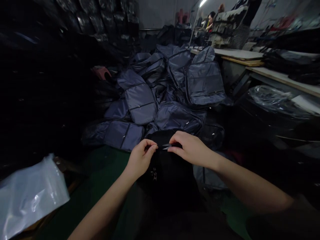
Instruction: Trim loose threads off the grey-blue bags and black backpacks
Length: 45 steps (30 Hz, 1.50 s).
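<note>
A black bag (172, 180) with a small pale logo lies across my lap, in the lower middle of the view. My right hand (186, 146) is closed around a pair of thread snips (166, 146), whose two pointed blades show slightly apart and aim left. Close to the blade tips, my left hand (142, 156) pinches with thumb and forefinger at the bag's upper part. Whatever sits in that pinch is too small and dark to make out.
Dark blue bags (142, 103) lie heaped on the green floor ahead. A clear plastic bag (32, 196) is at lower left, and a pink stool (101, 72) beside the heap. Worktables (282, 76) stand at right; a person (210, 21) is at the back.
</note>
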### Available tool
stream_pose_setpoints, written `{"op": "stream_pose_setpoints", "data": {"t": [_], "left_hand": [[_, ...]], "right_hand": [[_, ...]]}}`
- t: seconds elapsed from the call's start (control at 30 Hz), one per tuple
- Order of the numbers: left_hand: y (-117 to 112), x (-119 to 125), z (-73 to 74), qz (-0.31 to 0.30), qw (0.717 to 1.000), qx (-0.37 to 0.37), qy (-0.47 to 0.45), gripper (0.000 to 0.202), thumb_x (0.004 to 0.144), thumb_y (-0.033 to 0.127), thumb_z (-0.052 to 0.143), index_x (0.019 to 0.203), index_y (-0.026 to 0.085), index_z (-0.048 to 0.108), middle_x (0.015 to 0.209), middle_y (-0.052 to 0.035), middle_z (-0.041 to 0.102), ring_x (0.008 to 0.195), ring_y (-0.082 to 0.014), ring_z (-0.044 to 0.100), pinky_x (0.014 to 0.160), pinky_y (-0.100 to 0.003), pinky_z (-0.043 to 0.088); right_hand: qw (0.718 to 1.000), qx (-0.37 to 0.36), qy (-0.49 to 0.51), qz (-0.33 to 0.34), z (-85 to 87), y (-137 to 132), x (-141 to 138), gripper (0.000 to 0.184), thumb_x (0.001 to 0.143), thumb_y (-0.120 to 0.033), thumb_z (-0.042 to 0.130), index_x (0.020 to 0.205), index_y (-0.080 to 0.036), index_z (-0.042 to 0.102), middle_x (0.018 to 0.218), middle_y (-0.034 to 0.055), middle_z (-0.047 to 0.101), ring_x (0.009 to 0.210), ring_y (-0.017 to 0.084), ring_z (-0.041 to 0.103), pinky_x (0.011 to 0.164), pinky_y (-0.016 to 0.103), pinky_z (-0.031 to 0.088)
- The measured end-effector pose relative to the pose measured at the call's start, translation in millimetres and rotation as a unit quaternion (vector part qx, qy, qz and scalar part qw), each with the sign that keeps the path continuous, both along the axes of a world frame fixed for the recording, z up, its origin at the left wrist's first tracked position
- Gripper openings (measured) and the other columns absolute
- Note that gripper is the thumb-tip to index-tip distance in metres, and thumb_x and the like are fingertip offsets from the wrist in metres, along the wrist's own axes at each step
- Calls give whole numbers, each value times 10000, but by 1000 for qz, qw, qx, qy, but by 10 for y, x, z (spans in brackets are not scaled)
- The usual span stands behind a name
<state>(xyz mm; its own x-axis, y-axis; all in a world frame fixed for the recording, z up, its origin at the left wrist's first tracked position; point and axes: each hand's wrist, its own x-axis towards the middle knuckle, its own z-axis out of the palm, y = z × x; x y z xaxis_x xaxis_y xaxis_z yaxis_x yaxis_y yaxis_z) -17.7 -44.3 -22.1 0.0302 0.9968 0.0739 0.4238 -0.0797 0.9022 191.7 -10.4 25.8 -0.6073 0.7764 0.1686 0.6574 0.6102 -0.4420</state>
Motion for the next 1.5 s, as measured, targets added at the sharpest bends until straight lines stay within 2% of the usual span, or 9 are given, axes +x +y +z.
{"op": "stream_pose_setpoints", "data": {"t": [0.4, 0.5, 0.6, 0.7, 0.77, 0.87, 1.0, 1.2, 1.5], "left_hand": [[14, 20, 61, 5, 992, 87, 87, 160, 862, 321, 487, 876, 191, 579, 868, -23, 626, 819, -157, 579, 746, -261, 442], [98, -236, -5, 104, 984, 91, 110, 185, 850, 343, 497, 912, 194, 589, 876, -28, 644, 811, -170, 595, 757, -280, 458], [220, -645, -153, 232, 953, 66, 182, 413, 798, 292, 551, 1191, 182, 491, 1031, -73, 646, 987, -245, 575, 874, -388, 440], [285, -935, -305, 302, 905, 43, 296, 692, 734, 259, 606, 1365, 193, 329, 1390, -137, 405, 1283, -367, 309, 984, -560, 311], [281, -970, -361, 287, 902, 71, 315, 546, 755, 277, 586, 1283, 214, 460, 1454, -109, 310, 1326, -373, 221, 1013, -574, 266], [235, -846, -372, 161, 952, 123, 228, 313, 826, 320, 515, 1115, 229, 593, 1313, -69, 501, 1248, -269, 392, 1043, -455, 298], [167, -664, -363, 45, 989, 68, 124, 346, 867, 396, 457, 1156, 246, 573, 1193, -33, 592, 1145, -193, 497, 1008, -359, 357], [122, -607, -441, 68, 995, 0, 70, 334, 809, 412, 517, 1056, 225, 644, 1086, -37, 638, 1056, -210, 547, 962, -344, 381], [54, -632, -431, 118, 990, -70, -22, 343, 776, 466, 508, 819, 162, 662, 701, -24, 662, 650, -171, 594, 582, -251, 450]], "right_hand": [[995, 65, -68, 31, 52, 69, -243, 199, 855, -377, 566, 827, -185, 612, 826, 18, 600, 823, 158, 541, 664, 257, 365], [998, 57, -7, -17, 101, 95, -163, 174, 862, -358, 560, 836, -197, 620, 837, 11, 608, 832, 150, 549, 704, 254, 384], [991, 38, 85, -100, 103, 141, -9, 149, 841, -350, 583, 880, -211, 620, 873, 7, 613, 809, 144, 561, 695, 252, 415], [978, -6, 144, -154, 9, 176, 122, 192, 811, -372, 609, 914, -210, 614, 898, 14, 618, 796, 148, 580, 694, 260, 453], [972, -42, 164, -163, -82, 175, 163, 215, 795, -383, 621, 924, -211, 613, 914, 16, 622, 819, 154, 592, 727, 271, 474], [965, -87, 186, -164, -180, 140, 160, 235, 778, -386, 635, 937, -214, 612, 931, 17, 626, 844, 158, 603, 759, 282, 489], [962, -104, 193, -160, -183, 80, 92, 225, 777, -377, 634, 933, -215, 612, 932, 15, 624, 846, 157, 603, 763, 286, 492], [966, -100, 187, -146, -118, 39, -37, 221, 779, -370, 630, 927, -207, 612, 929, 20, 623, 833, 158, 597, 754, 287, 487], [989, -40, 112, -87, 43, 85, -402, 218, 788, -371, 614, 919, -197, 610, 924, 35, 607, 832, 169, 583, 733, 302, 471]]}}
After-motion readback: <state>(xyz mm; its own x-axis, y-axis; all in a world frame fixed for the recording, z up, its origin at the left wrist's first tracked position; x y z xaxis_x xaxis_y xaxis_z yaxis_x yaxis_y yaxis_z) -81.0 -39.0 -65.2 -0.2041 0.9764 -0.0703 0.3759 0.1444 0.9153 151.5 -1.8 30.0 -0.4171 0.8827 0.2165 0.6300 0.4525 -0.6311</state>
